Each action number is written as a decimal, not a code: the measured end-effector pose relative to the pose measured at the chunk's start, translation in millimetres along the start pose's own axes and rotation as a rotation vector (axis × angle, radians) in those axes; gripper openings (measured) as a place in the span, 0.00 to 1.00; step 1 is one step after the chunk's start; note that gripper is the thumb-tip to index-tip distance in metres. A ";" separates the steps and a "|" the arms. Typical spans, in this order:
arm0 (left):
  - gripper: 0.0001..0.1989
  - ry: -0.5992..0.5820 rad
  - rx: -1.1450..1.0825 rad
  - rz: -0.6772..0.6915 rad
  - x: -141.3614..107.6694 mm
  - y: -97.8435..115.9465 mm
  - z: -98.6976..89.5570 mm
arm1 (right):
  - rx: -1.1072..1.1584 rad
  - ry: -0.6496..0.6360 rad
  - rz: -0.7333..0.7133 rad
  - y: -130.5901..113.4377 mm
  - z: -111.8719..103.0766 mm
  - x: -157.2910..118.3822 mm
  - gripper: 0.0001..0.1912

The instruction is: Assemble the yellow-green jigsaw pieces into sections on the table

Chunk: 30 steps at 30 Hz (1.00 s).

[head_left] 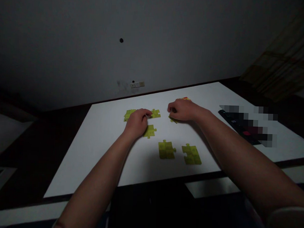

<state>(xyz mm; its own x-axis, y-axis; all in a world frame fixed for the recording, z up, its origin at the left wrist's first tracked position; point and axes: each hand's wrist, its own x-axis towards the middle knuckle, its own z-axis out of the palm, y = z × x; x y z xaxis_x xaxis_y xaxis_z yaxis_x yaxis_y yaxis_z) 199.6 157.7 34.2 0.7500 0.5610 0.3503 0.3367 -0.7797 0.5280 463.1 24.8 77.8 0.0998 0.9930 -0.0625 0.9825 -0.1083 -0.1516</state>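
- Leaning over the white table [91, 135], we have two yellow-green puzzle pieces closest to us, a left front piece [166, 151] and a right front piece [192, 155], side by side but apart.
- Our left hand [138, 122] is half curled, thumb and fingers slightly parted, among a far left piece [128, 114], an upper piece [156, 113] at its fingertips and a middle piece [150, 131] by its palm edge; we cannot tell whether it grips any of them.
- Our right hand [183, 110] is bent inward over a partly covered piece [172, 119], fingertips close together; we cannot tell if anything is pinched there.
- If our left hand drags sideways, its palm could push the middle piece askew.
- Pressing a tab against a notch that does not match could bend the card, and the dim light makes such a mismatch likelier.
- A careless right sleeve or forearm could brush the right front piece.
- Our fingers hide much of the far pieces; an orange-and-yellow patch [185, 98] just shows behind our right hand.
- Blurring blocks cover much of a dark object [232, 125] on the right, so we cannot name it.
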 end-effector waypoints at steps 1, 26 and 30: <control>0.21 0.000 0.001 0.018 -0.4 0.4 -0.1 | -0.007 -0.004 0.005 -1.5 -0.5 -0.8 0.18; 0.35 -0.442 0.279 0.293 -133.0 106.2 3.3 | 0.042 0.080 -0.029 -11.9 15.9 6.2 0.20; 0.43 -0.349 0.304 0.165 -186.4 74.5 -11.4 | 0.067 0.086 -0.042 -7.7 19.3 10.5 0.20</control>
<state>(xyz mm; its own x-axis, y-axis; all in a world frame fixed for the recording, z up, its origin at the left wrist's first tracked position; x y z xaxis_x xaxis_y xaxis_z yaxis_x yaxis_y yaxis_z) 78.4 -1.8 17.0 0.9359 0.3371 0.1027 0.3093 -0.9254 0.2190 453.5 35.2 59.3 0.0747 0.9968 0.0297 0.9736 -0.0665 -0.2184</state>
